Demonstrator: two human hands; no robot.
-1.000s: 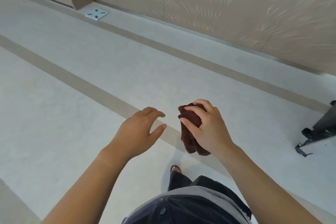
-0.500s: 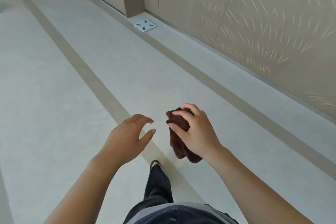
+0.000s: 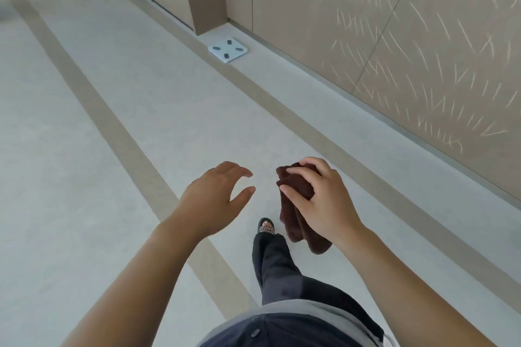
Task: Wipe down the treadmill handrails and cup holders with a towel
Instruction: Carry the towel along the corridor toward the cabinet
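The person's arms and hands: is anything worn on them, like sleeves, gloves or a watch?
Nothing shows on them. Both forearms are bare right down to the bottom edge of the picture, so no sleeves are in view. The left hand and the right hand wear no gloves, and no watch, bracelet or ring is visible on wrists or fingers.

Pale grey, smooth floor [image 3: 84, 149] crossed by two tan stripes running diagonally from upper left to lower right. A small white square bathroom scale [image 3: 228, 50] with four dark oval pads lies flat on the floor, close beside the base of the beige wall panelling [image 3: 394, 51]. One foot in a dark patterned sandal [image 3: 266, 227] rests on the floor near the lower centre
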